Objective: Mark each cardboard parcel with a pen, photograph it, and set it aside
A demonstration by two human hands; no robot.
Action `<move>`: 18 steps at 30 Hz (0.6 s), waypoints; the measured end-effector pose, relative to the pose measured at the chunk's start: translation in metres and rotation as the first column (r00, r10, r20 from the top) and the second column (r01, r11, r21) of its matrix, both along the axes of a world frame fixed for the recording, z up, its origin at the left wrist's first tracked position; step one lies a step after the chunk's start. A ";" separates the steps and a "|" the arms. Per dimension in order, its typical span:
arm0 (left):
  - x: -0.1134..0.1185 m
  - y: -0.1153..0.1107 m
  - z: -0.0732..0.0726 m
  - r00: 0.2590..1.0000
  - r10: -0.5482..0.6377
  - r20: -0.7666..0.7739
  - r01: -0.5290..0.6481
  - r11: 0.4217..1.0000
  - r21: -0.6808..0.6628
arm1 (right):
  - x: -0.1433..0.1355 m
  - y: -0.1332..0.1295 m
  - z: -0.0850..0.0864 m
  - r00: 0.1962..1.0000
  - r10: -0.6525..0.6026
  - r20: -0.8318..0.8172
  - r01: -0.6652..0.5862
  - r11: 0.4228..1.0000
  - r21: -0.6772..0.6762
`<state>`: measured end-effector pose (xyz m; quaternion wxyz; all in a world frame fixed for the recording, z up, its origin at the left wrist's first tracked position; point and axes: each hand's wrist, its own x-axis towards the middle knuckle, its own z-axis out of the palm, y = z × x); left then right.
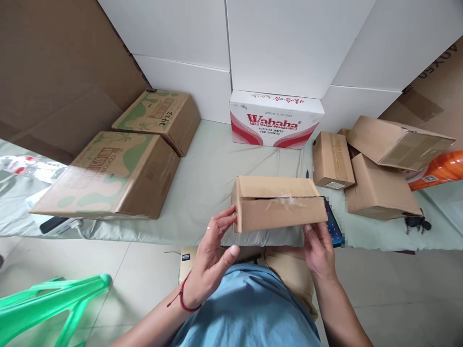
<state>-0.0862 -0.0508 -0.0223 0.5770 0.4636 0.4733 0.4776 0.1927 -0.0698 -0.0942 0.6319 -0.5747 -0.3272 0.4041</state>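
Note:
A small brown cardboard box (284,214) is in front of me near the table's front edge, with clear tape across the seam along its upper edge. My left hand (213,260) has its fingertips against the box's left end, its fingers stretched out and its thumb apart from the cardboard. At the lower right corner, my right hand (319,248) grips the box, thumb on the front and the other fingers partly hidden beneath. Just behind that corner lies a dark phone (333,225) with its screen lit, partly covered by the box.
A white and red Wahaha carton (277,123) stands against the wall. Two printed cartons, one nearer (144,178) and one farther (184,123), lie left. Several plain boxes (379,188), an orange bottle (439,171) and keys (417,223) are right. A green stool (72,291) stands lower left.

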 end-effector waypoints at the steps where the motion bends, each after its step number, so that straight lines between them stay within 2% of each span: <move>1: 0.001 -0.001 -0.005 0.999 0.033 0.042 -0.032 0.999 -0.029 | 0.001 -0.002 0.001 0.998 0.020 0.052 -0.021 1.000 0.021; 4: 0.005 0.000 -0.014 0.970 0.178 0.167 -0.152 0.976 -0.159 | 0.005 -0.008 0.012 0.956 0.118 0.269 -0.157 0.980 0.126; 6: 0.005 0.004 -0.014 0.927 0.291 0.236 -0.227 0.937 -0.264 | 0.004 -0.008 0.024 0.884 0.152 0.443 -0.269 0.939 0.213; 8: 0.002 0.012 -0.010 0.895 0.362 0.260 -0.268 0.904 -0.333 | 0.000 -0.006 0.038 0.788 0.141 0.600 -0.372 0.884 0.282; 10: -0.004 0.021 -0.008 0.898 0.381 0.218 -0.288 0.887 -0.360 | -0.008 -0.004 0.051 0.704 0.095 0.704 -0.438 0.838 0.325; 14: -0.014 0.034 -0.017 0.912 0.394 0.116 -0.332 0.873 -0.358 | -0.028 -0.003 0.066 0.634 0.013 0.774 -0.483 0.787 0.383; 18: -0.019 0.038 -0.034 0.905 0.386 0.181 -0.280 0.859 -0.429 | -0.042 0.000 0.074 0.603 -0.016 0.797 -0.515 0.755 0.405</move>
